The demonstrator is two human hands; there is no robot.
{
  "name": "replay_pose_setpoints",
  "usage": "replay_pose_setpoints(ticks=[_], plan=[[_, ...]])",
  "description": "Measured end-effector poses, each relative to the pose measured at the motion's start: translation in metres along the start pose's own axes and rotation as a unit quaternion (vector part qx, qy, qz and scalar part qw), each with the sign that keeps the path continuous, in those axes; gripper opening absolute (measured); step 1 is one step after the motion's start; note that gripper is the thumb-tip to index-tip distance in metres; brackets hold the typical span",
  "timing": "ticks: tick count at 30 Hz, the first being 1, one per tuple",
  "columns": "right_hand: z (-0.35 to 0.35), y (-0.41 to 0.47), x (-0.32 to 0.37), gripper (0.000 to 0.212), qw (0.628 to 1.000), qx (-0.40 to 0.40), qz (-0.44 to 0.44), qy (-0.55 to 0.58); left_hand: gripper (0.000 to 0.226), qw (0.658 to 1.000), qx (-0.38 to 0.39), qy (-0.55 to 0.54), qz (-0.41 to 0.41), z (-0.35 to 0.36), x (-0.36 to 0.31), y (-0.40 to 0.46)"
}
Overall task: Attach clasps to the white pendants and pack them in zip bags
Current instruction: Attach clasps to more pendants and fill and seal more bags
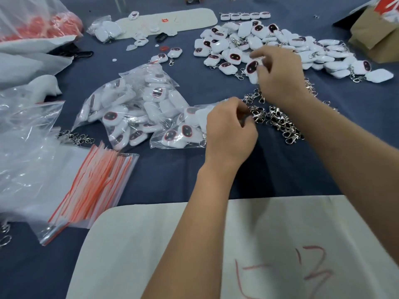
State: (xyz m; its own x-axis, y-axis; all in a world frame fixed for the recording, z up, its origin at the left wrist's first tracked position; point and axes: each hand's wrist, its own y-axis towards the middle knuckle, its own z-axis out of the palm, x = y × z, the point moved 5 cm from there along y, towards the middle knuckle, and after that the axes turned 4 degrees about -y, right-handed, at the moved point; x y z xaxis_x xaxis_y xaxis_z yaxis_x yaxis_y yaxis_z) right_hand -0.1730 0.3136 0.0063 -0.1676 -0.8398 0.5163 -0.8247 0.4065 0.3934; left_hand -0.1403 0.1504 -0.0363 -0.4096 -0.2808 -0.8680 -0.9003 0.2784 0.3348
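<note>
My right hand (278, 76) grips a white pendant (252, 69) with a dark face, just in front of the big loose heap of white pendants (280, 44) at the far right. My left hand (230, 130) is curled at the near edge of the pile of silver clasps (278, 120) and pinches one clasp. Filled zip bags (138, 106) of pendants lie left of my left hand, one of them (179, 134) partly under it. A stack of flat zip bags (92, 180) with red strips lies at the near left.
A white sheet (269, 244) with red marks covers the near table under my forearms. Large clear plastic bags (26, 130) crowd the left side, one with orange items (43, 24) at the far left. A brown cardboard box (377, 33) stands at the far right. Loose clasps (75, 137) lie by the flat bags.
</note>
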Motion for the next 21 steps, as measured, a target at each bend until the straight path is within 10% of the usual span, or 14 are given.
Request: replay_pose_setpoints(ticks=[7, 21], plan=[[-0.001, -0.098, -0.003, 0.019, 0.906, -0.013, 0.139, 0.401, 0.011, 0.983, -0.057, -0.144, -0.096, -0.008, 0.009, 0.005], [0.005, -0.108, -0.011, 0.016, 0.912, -0.014, 0.11, 0.396, 0.01, 0.992, 0.008, -0.097, -0.076, -0.004, 0.002, 0.002]])
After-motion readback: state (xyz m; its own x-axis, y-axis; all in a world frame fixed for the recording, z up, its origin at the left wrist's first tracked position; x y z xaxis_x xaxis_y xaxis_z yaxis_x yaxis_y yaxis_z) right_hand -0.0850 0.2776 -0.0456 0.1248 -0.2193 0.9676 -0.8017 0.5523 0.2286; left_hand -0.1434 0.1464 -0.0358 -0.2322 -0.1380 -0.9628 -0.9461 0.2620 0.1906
